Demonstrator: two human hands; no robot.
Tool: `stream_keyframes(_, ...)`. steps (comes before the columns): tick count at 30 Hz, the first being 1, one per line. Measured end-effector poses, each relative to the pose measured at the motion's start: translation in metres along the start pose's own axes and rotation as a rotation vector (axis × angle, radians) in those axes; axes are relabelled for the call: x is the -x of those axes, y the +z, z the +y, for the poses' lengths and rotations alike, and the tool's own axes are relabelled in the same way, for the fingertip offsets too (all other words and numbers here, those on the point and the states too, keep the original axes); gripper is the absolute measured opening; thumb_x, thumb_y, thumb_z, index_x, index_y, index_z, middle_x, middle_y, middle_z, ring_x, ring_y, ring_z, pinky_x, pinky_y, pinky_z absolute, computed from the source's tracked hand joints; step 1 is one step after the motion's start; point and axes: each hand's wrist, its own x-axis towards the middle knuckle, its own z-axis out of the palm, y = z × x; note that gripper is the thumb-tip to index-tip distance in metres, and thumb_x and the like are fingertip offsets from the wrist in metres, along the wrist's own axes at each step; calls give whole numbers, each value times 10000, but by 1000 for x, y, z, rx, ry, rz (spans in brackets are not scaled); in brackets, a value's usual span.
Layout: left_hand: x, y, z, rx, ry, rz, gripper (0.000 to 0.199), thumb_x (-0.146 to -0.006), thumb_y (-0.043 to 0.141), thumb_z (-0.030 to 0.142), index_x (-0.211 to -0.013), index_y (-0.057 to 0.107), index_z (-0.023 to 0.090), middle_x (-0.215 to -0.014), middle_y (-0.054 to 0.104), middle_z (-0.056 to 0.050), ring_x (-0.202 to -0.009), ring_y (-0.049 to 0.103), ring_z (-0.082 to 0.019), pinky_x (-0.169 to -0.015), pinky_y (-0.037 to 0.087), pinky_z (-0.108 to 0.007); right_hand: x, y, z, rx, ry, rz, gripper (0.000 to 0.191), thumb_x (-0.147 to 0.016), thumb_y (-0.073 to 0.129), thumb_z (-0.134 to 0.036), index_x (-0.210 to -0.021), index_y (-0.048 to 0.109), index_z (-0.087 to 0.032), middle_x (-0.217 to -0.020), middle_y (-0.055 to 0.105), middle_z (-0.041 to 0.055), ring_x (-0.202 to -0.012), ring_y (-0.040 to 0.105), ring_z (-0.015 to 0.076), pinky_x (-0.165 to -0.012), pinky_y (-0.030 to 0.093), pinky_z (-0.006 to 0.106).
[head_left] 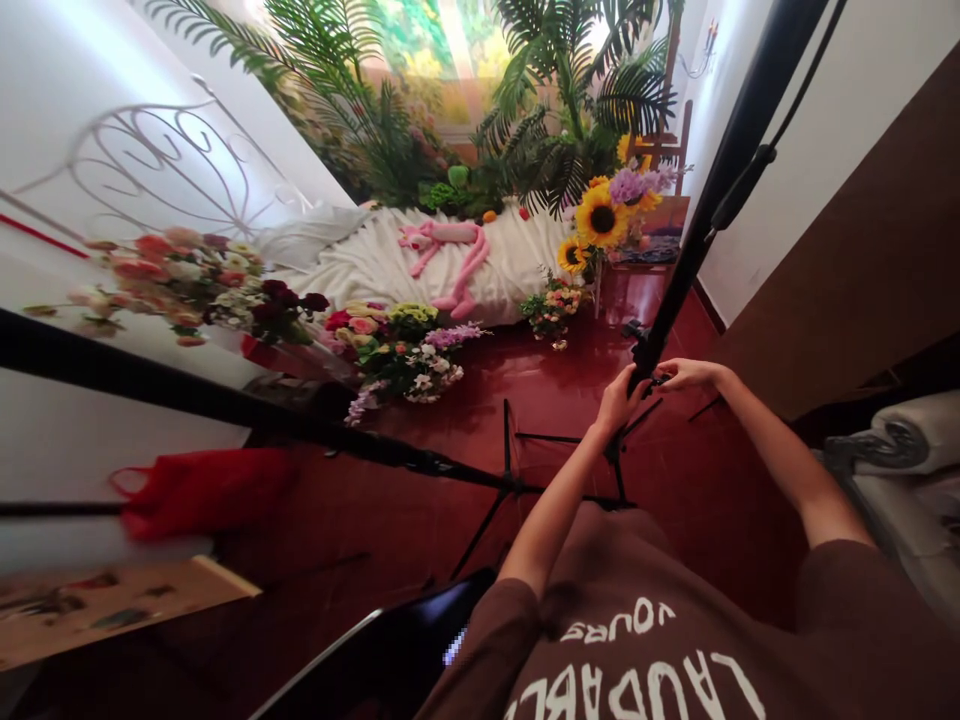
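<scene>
In the head view a black light-stand pole [724, 175] slants down from the upper right toward its legs on the floor. My left hand [621, 400] is wrapped around the lower part of this pole. Just to its right, the fingers of my right hand [688, 374] pinch a small black knob [660, 379] on the pole's side. Above my hands a black clamp [637, 340] juts from the pole. A black cable [795, 95] runs along the upper section. Some of my fingertips are hidden behind the pole and knob.
Another black stand [277, 410] crosses the left side, its legs spreading over the red floor [555, 375]. Several flower bunches [420, 350] and a white-draped platform [360, 275] with a pink plush toy [450, 235] lie ahead. A dark screen [390, 640] is near my left arm.
</scene>
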Motion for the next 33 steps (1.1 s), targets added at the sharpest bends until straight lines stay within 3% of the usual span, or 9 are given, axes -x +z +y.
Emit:
stream_keyframes(3, -1, 0, -1, 5, 12, 2, 370, -893, 541, 402, -1199, 566, 195, -962, 707, -82, -863, 673, -182, -781, 493, -270, 1, 11, -3, 296, -89, 134, 117, -642, 702, -277, -662, 627, -188, -598, 553, -47, -559, 459, 99, -535, 328, 221)
stream_keyframes(6, -1, 1, -4, 2, 10, 14, 377, -887, 549, 415, -1198, 569, 203, -979, 705, -81, -849, 674, -177, -783, 495, -276, 11, 33, 1, 606, -178, 419, 13, -710, 642, -210, -718, 650, -217, -694, 590, 2, -674, 511, 147, -581, 335, 245)
stream_keyframes(9, 0, 2, -6, 2, 3, 19, 384, -885, 552, 414, -1204, 570, 200, -931, 708, -67, -841, 672, -168, -805, 495, -276, 27, 55, 12, 757, -229, 643, 133, -800, 533, -177, -713, 622, -220, -785, 589, 60, -765, 524, 182, -607, 362, 267)
stream_keyframes(11, 0, 2, -7, 2, 3, 15, 389, -886, 550, 414, -1203, 572, 189, -915, 710, -66, -854, 671, -168, -818, 494, -271, 39, 66, 18, 786, -248, 680, 147, -822, 505, -186, -718, 605, -220, -839, 583, 77, -796, 526, 191, -644, 398, 282)
stream_keyframes(14, 1, 2, -6, 1, -1, 13, 382, -891, 543, 411, -1190, 576, 176, -944, 711, -84, -889, 673, -185, -816, 497, -272, 48, 74, 20, 680, -319, 756, 68, -803, 575, -274, -835, 597, -218, -964, 581, 89, -887, 546, 209, -761, 458, 323)
stream_keyframes(17, 1, 5, -8, 7, -6, 15, 371, -898, 531, 377, -1211, 561, 179, -1015, 706, -103, -943, 671, -204, -841, 504, -290, 35, 80, 7, 482, -398, 930, 387, -770, 644, -401, -1084, 562, -191, -1164, 562, 135, -1056, 549, 244, -869, 479, 376)
stream_keyframes(19, 2, 9, -12, 13, -11, 19, 388, -902, 514, 329, -1257, 529, 175, -1090, 689, -117, -1006, 660, -216, -891, 502, -317, 15, 86, -6, 421, -369, 987, 477, -774, 634, -463, -1153, 561, -184, -1210, 579, 144, -1117, 551, 262, -911, 473, 402)
stream_keyframes(25, 0, 15, -19, 26, 13, 8, 554, -854, 506, 209, -1388, 395, 111, -1395, 506, -174, -1311, 475, -255, -1076, 405, -390, -34, 105, -38, 261, 212, 1201, 408, -778, 588, -549, -725, 697, -160, -761, 717, 160, -829, 696, 325, -744, 510, 391)
stream_keyframes(33, 1, 10, -8, 24, -12, -7, 393, -902, 489, 280, -1275, 484, 156, -1149, 649, -137, -1046, 629, -215, -933, 484, -344, -31, 84, -87, -173, -263, 1231, 394, -793, 606, -515, -608, 668, -173, -611, 704, 60, -590, 688, 179, -598, 534, 273)
